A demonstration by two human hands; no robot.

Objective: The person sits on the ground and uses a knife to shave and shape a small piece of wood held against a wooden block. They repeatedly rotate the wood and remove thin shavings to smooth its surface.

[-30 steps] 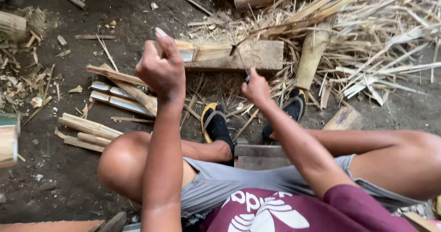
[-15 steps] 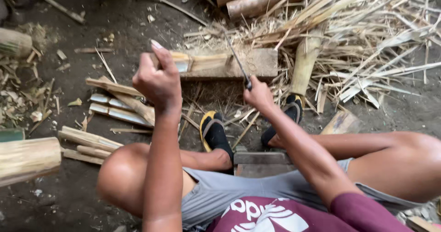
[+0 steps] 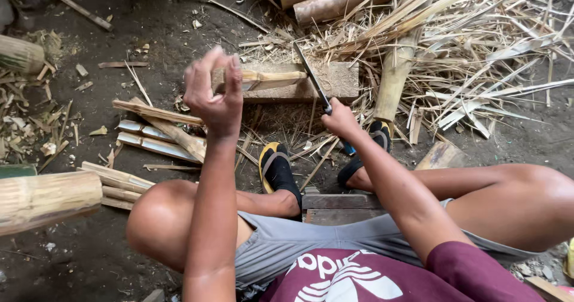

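Here the left hand (image 3: 210, 93) is closed around a short split piece of pale bamboo (image 3: 269, 78), laying it flat on the weathered wooden chopping block (image 3: 341, 78) so it rests steady. The right hand (image 3: 339, 118) is clenched on the handle of a long dark knife (image 3: 311, 75), blade angled up over the bamboo's end. Split strips (image 3: 155, 140) lie beside the left knee; dry husks (image 3: 478, 57) are heaped beyond the block.

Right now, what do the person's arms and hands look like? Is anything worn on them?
Both hands are bare, with no gloves, rings or watch that I can see. The left hand is a bit blurred, and its forearm is bare all the way down. The right hand has a bare forearm too, ending in a short maroon sleeve near the shoulder. The left sleeve is out of view.
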